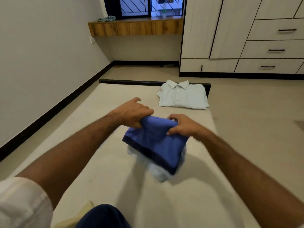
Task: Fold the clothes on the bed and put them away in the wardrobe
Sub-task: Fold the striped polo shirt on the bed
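Observation:
A folded blue garment (154, 143) with a dark band along its lower edge hangs above the beige bed (115, 178). My left hand (133, 114) grips its upper left corner and my right hand (182, 125) grips its upper right corner. Pale, blurred fabric (158, 173) shows under the blue piece; I cannot tell whether it belongs to it. A folded light blue collared shirt (182, 96) lies flat at the bed's far right corner. The white wardrobe (243, 38) with doors and black-handled drawers stands at the back right, all shut.
A wooden ledge (134, 27) under the window carries a crumpled light cloth (107, 18) and a plastic bottle (164, 11). The left wall runs close along the bed. Beige floor lies between the bed's right side and the wardrobe.

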The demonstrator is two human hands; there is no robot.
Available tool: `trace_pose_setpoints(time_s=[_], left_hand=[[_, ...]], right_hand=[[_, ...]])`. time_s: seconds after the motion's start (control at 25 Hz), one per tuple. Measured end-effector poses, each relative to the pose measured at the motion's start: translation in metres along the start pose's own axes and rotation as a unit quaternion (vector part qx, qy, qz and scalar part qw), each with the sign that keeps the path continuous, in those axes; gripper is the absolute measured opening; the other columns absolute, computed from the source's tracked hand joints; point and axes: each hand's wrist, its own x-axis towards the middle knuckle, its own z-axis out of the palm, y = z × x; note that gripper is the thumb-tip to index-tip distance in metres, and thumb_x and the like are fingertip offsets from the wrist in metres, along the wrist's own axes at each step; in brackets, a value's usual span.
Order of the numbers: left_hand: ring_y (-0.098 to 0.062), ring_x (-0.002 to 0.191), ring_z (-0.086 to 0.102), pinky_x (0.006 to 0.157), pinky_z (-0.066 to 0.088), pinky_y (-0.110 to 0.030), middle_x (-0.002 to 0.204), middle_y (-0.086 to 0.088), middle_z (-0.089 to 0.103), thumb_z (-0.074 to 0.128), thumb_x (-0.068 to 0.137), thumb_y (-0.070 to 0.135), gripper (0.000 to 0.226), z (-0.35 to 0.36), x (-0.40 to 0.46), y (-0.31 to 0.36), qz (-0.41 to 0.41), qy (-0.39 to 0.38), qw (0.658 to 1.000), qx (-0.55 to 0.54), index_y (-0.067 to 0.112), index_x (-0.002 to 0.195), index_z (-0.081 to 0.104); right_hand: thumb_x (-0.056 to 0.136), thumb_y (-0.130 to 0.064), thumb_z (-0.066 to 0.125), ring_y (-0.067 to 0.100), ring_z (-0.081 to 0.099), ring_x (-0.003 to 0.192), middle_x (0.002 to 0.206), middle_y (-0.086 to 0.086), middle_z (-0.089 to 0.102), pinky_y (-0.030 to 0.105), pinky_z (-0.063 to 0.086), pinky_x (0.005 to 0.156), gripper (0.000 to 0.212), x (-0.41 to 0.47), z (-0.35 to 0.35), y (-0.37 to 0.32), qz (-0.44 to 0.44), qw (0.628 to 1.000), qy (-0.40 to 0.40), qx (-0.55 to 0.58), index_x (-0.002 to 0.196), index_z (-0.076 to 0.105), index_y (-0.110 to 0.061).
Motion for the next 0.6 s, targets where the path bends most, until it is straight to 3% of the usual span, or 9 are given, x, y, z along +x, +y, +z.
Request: trace_pose_setpoints(time_s=[0.08,0.2,0.32,0.4,0.48,0.52,0.6], left_hand=[[-0.017,0.075,0.052,0.086,0.042,-0.037,0.090,0.005,0.061,0.062,0.085,0.039,0.026,-0.015,-0.004,-0.001,-0.048,0.069,0.996,0.010,0.029,0.094,0.040],[-0.019,0.071,0.050,0.071,0.042,-0.036,0.090,-0.003,0.060,0.075,0.081,0.032,0.033,-0.018,-0.010,0.008,-0.092,0.165,0.981,0.046,0.021,0.099,0.050],[-0.027,0.068,0.054,0.059,0.038,-0.036,0.085,-0.006,0.058,0.075,0.073,0.015,0.033,0.016,-0.023,0.042,-0.071,0.189,0.978,0.051,0.020,0.096,0.052],[-0.027,0.070,0.057,0.059,0.035,-0.035,0.087,-0.003,0.057,0.065,0.077,0.020,0.028,0.059,-0.040,0.086,-0.011,0.127,0.992,-0.010,0.025,0.098,0.046],[-0.025,0.082,0.057,0.067,0.034,-0.034,0.099,-0.001,0.056,0.059,0.079,0.030,0.030,0.096,-0.062,0.125,0.017,-0.004,0.991,-0.134,0.028,0.103,0.042],[-0.023,0.088,0.055,0.071,0.034,-0.035,0.104,0.001,0.054,0.058,0.077,0.033,0.034,0.105,-0.069,0.135,0.011,-0.080,0.976,-0.200,0.029,0.106,0.043],[-0.017,0.092,0.053,0.078,0.040,-0.036,0.104,0.005,0.053,0.055,0.074,0.040,0.033,0.108,-0.075,0.135,-0.036,-0.134,0.932,-0.335,0.029,0.104,0.050]], right_hand=[[0.074,-0.007,0.074,0.018,0.061,0.096,0.106,-0.001,0.066,0.033,0.052,0.084,0.038,0.012,-0.044,-0.023,-0.060,0.989,-0.010,-0.134,0.108,0.063,-0.023],[0.075,0.000,0.066,0.020,0.057,0.098,0.109,-0.002,0.063,0.037,0.052,0.084,0.044,0.011,-0.065,-0.039,-0.134,0.958,0.037,-0.252,0.110,0.059,-0.026],[0.077,-0.004,0.069,0.025,0.052,0.098,0.110,0.002,0.056,0.042,0.048,0.077,0.041,-0.008,-0.030,-0.001,-0.192,0.880,0.122,-0.418,0.109,0.056,-0.025],[0.068,-0.005,0.072,0.028,0.054,0.089,0.103,0.002,0.052,0.043,0.043,0.066,0.045,-0.034,0.018,0.045,-0.209,0.847,0.090,-0.480,0.104,0.053,-0.026],[0.060,-0.013,0.074,0.026,0.055,0.082,0.099,0.000,0.050,0.039,0.036,0.063,0.050,-0.067,0.064,0.088,-0.213,0.841,0.009,-0.498,0.102,0.050,-0.026],[0.064,-0.017,0.071,0.024,0.054,0.084,0.101,-0.001,0.050,0.036,0.033,0.065,0.048,-0.081,0.079,0.104,-0.201,0.852,-0.019,-0.483,0.105,0.049,-0.027],[0.071,-0.025,0.057,0.019,0.049,0.095,0.111,-0.004,0.048,0.033,0.035,0.074,0.048,-0.098,0.084,0.117,-0.134,0.908,-0.040,-0.396,0.119,0.049,-0.029]])
